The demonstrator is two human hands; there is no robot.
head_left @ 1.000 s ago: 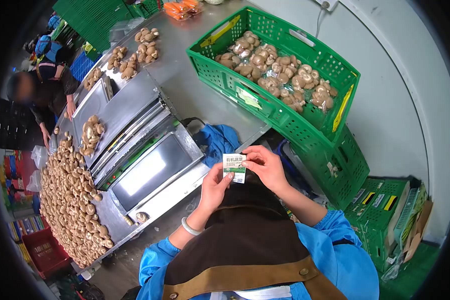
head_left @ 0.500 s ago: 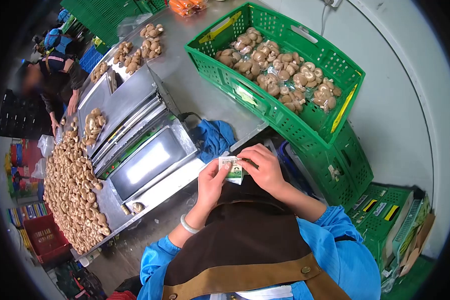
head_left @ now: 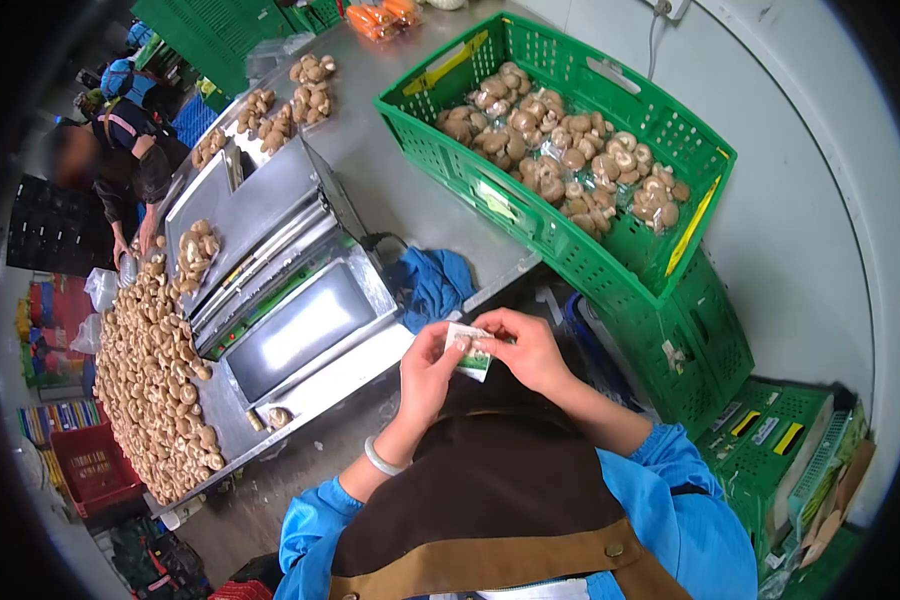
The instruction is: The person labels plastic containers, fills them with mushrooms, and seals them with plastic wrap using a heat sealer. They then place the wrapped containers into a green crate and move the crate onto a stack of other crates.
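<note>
A small white-and-green printed label (head_left: 477, 366), perhaps several in a stack, is held in front of the brown apron (head_left: 510, 470). My left hand (head_left: 428, 378) pinches its left side, thumb on the front face. On the other side, my right hand (head_left: 532, 352) has thumb and fingers closed at its upper right part. Fingers cover much of the print. Just beyond the hands lies a crumpled blue cloth (head_left: 432, 284), beside a metal wrapping machine (head_left: 295, 310) on the steel table (head_left: 390, 180).
A green crate (head_left: 560, 235) of bagged mushrooms (head_left: 580, 150) stands right, above stacked green crates (head_left: 705, 340). Loose mushrooms (head_left: 155, 390) heap at left, and a bagged bunch (head_left: 197, 255) rests on the machine. Across the table, a co-worker (head_left: 135, 165) reaches toward the heap.
My right thumb and fingers have moved from the label's upper right corner further onto its face. The label is tilted differently and slightly lower in view. The whole view has shifted slightly.
</note>
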